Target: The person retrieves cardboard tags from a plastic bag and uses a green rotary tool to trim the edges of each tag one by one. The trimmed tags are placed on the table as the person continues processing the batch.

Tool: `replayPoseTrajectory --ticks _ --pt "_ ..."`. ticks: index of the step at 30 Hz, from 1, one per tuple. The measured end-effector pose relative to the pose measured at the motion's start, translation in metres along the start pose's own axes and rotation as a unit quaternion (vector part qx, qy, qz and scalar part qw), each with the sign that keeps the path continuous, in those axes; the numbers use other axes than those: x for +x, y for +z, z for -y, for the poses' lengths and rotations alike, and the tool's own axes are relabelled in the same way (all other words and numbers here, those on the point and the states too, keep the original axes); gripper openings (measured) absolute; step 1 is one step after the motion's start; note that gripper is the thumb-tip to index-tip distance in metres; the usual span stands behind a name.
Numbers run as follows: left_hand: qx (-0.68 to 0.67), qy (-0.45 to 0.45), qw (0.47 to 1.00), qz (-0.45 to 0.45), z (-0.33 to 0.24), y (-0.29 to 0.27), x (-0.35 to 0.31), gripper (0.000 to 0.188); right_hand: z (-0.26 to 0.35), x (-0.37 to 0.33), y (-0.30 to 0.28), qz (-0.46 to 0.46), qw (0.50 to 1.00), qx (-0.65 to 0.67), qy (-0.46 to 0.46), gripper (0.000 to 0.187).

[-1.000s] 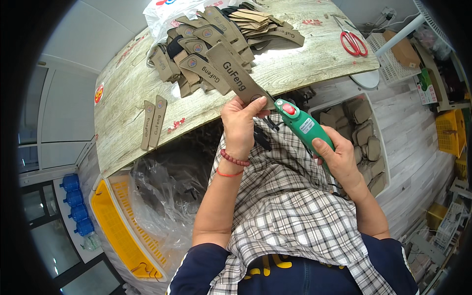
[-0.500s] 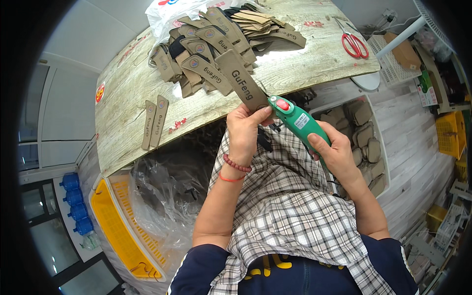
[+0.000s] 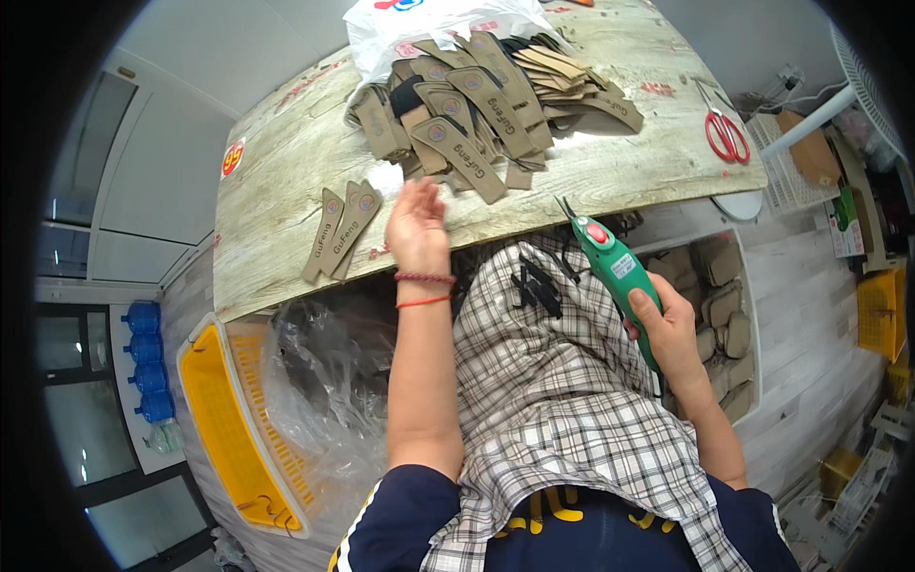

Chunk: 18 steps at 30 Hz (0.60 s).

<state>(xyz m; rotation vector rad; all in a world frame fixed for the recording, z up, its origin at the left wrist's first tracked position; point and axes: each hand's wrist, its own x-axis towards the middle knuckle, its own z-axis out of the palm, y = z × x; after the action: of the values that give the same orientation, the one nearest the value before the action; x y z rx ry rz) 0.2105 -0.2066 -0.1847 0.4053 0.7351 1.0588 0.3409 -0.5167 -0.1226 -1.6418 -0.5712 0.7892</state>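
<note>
Green electric scissors (image 3: 621,281) are gripped in the curled right hand (image 3: 669,329). The empty, half-uncurled left hand (image 3: 419,229) is positioned between laid-out khaki strips (image 3: 355,227) and the strip pile (image 3: 491,110).

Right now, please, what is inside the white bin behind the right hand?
Rounded tan pieces lie in the white bin. The right hand, holding green electric scissors, covers part of its left side; what lies beneath the top pieces cannot be seen.

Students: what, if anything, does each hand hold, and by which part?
The right hand holds the green cutter by its handle; the left hand holds nothing.
</note>
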Motion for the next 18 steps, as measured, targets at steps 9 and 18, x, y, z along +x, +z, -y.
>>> replayPoseTrajectory --ticks 9,18 --pt "0.519 0.229 0.804 -0.182 0.028 0.072 0.036 0.036 -0.002 0.001 0.002 -0.008 1.000 -0.003 -0.001 0.037" --pt "0.189 0.192 0.962 0.047 0.018 0.079 -0.023 0.014 0.008 0.012 0.012 -0.011 0.999 0.004 -0.052 0.038"
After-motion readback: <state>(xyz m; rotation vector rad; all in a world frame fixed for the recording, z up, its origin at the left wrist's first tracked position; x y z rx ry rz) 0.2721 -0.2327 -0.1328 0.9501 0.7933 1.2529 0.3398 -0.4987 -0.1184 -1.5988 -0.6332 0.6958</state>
